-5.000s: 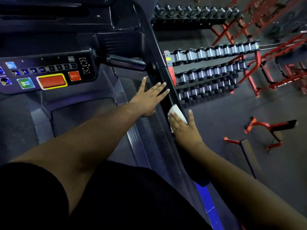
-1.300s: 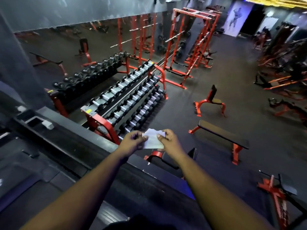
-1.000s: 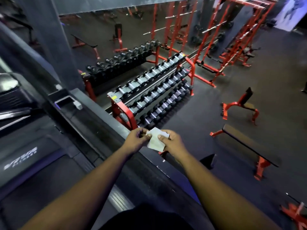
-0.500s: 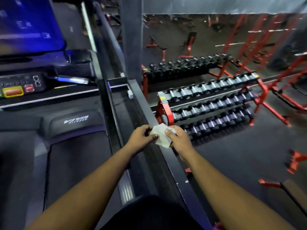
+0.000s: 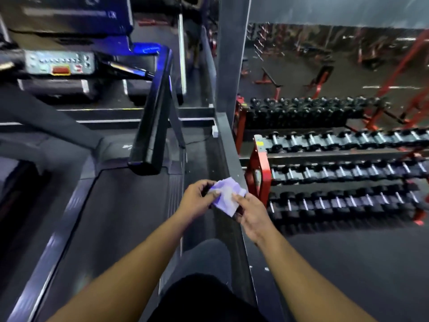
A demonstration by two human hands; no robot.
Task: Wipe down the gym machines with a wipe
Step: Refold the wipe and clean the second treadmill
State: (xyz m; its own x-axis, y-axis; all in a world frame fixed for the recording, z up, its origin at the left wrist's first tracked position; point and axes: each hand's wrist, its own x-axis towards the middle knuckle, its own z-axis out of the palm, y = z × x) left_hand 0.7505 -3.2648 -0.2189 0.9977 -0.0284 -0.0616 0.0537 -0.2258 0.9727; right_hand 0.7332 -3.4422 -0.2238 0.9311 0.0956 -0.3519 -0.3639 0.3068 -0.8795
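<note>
A pale wipe (image 5: 226,196), tinted lilac by the light, is held in the air in front of me between both hands. My left hand (image 5: 197,201) pinches its left edge with curled fingers. My right hand (image 5: 251,213) pinches its right lower edge. Both hands hover over the right side rail (image 5: 228,145) of a dark treadmill. The treadmill's belt (image 5: 116,217) lies to the left, its black handrail (image 5: 153,117) rises ahead, and its console (image 5: 60,63) with a red button sits at the upper left.
A red dumbbell rack (image 5: 260,168) with several rows of dumbbells stands just right of the treadmill. A grey pillar (image 5: 232,54) rises behind the rail. Red benches and frames stand on the dark floor farther back.
The view has swung left from the gym floor back to the treadmill. Both hands have kept hold of the wipe and turned it between them; five seconds ago my right hand pressed it on the rail.
</note>
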